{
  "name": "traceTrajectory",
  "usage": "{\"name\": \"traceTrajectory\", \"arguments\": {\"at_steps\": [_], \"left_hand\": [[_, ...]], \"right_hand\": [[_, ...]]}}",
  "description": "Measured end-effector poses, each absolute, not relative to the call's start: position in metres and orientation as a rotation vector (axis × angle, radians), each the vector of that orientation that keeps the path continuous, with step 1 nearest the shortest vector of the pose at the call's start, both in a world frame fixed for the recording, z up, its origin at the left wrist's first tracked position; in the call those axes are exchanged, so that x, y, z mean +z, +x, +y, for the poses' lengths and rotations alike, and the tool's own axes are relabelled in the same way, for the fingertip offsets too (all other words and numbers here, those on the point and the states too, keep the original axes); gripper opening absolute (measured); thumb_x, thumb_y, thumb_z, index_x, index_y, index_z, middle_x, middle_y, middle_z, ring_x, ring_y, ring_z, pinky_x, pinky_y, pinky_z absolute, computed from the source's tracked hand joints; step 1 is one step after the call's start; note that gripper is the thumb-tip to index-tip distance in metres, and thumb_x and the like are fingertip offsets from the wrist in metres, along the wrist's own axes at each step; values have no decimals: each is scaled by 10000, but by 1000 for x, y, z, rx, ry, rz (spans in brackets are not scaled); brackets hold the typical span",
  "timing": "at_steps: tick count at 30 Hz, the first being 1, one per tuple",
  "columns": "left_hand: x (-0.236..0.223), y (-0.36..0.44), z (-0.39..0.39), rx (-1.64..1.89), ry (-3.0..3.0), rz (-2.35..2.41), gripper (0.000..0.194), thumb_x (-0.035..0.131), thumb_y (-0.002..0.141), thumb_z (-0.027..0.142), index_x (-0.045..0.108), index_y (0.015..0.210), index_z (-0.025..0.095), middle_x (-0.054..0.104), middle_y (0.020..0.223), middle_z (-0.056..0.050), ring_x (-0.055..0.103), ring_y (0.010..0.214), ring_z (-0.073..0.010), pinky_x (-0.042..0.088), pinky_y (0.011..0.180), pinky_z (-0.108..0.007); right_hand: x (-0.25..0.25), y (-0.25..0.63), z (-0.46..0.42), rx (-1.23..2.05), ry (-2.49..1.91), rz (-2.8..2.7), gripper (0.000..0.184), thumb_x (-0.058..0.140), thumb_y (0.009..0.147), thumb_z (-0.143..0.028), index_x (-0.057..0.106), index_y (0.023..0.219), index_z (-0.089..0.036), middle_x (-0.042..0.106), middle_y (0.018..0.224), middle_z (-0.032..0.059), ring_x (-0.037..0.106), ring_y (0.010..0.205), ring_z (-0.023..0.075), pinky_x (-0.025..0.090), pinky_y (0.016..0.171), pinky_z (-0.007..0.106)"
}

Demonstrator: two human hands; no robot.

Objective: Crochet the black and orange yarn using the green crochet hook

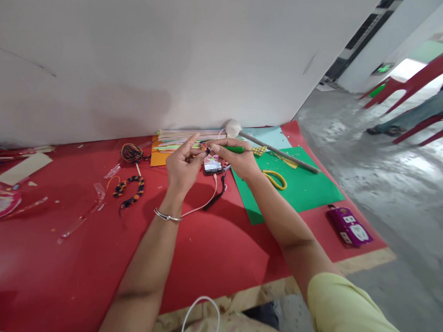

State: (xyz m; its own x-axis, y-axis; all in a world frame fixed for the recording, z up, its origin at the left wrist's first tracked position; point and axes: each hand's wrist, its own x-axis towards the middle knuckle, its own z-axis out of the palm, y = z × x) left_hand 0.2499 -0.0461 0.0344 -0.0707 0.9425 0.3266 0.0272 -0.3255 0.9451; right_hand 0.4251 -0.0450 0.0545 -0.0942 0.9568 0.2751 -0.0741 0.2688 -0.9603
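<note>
1. Landmark: phone [213, 167] on the red surface [217, 243], between the forearms.
2. Workpiece: small dark-and-orange piece [207, 150], up at the phone's far end. Too small to make out individual loops.
3. Left hand [185, 162], left of phone: grip looks pressed together, thumb and fingers pinching the workpiece.
4. Right hand [239, 158], right of phone: fingertips pinched in at the workpiece, grip also closed round the green-handled tool [234, 149]. Thin shaft pokes out rightward, away from the work. Can't tell if any tip is in the piece.
5. Doing it well, my read: let left pinch do the anchoring, close to the working point; right does the fine moves. Keep tension even; a hard tug would likely distort something this small.
6. Mind the shaft: keep it off loose thread when turning the wrist.
7. White cable [204, 201] runs from phone's near end toward the left wrist. Snag risk; keep the forearm clear.
8. Around: braided cord [131, 188] and thread bundle [132, 153] left of phone, green sheet [298, 182] right.
</note>
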Motion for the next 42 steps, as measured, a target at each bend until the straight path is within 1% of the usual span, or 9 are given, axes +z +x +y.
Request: {"name": "traceTrajectory", "arguments": {"at_steps": [5, 10, 14, 20, 28, 31, 35, 42], "left_hand": [[36, 250, -46, 1501, 1423, 1088, 607, 863, 748, 271, 753, 1344, 245, 806, 818, -9, 592, 637, -104, 437, 568, -220], [36, 249, -43, 1491, 1458, 1085, 644, 858, 712, 208, 751, 1347, 231, 790, 774, -1, 489, 548, -69, 391, 522, -202], [32, 248, -40, 1490, 1456, 1068, 648, 842, 714, 196, 748, 1354, 237, 792, 779, -8, 544, 584, -79, 405, 536, -197], [30, 247, -38, 1483, 1451, 1052, 660, 832, 713, 171, 742, 1365, 232, 803, 809, -23, 644, 655, -106, 465, 576, -202], [32, 248, -41, 1558, 1512, 1102, 615, 829, 734, 179, 753, 1343, 225, 787, 779, -9, 609, 623, -95, 452, 563, -197], [29, 249, -41, 1574, 1521, 1088, 615, 826, 750, 189, 743, 1358, 237, 780, 791, -6, 608, 629, -94, 453, 569, -199], [28, 251, -41, 1578, 1552, 1084, 611, 808, 768, 175, 735, 1369, 254, 777, 810, -4, 587, 619, -87, 422, 539, -190], [28, 251, -42, 1612, 1581, 1106, 588, 829, 776, 223, 746, 1357, 265, 786, 831, -11, 564, 610, -82, 425, 536, -189]], "right_hand": [[55, 426, -44, 1090, -921, -1352, 420, 893, 738, -571, 837, 898, -187, 772, 788, 25, 642, 699, 109, 555, 629, 220], [54, 427, -44, 1103, -921, -1341, 423, 896, 740, -564, 835, 904, -179, 746, 750, 13, 599, 643, 86, 528, 598, 209], [54, 426, -45, 1102, -924, -1344, 421, 888, 748, -572, 833, 891, -180, 732, 746, 11, 587, 649, 86, 510, 587, 210], [51, 426, -44, 1094, -909, -1338, 395, 883, 762, -557, 830, 892, -188, 709, 727, 2, 569, 646, 88, 506, 598, 219], [50, 424, -44, 1091, -893, -1332, 362, 870, 786, -530, 822, 896, -189, 697, 720, -9, 568, 641, 87, 505, 617, 222], [50, 424, -44, 1086, -882, -1333, 366, 871, 783, -536, 822, 893, -191, 697, 721, -9, 570, 643, 90, 506, 620, 226], [51, 426, -43, 1090, -862, -1345, 344, 865, 797, -523, 822, 882, -192, 715, 740, -4, 585, 655, 93, 514, 636, 229], [49, 425, -43, 1106, -878, -1333, 381, 863, 789, -556, 816, 903, -195, 736, 760, 5, 624, 683, 111, 537, 650, 239]]}}
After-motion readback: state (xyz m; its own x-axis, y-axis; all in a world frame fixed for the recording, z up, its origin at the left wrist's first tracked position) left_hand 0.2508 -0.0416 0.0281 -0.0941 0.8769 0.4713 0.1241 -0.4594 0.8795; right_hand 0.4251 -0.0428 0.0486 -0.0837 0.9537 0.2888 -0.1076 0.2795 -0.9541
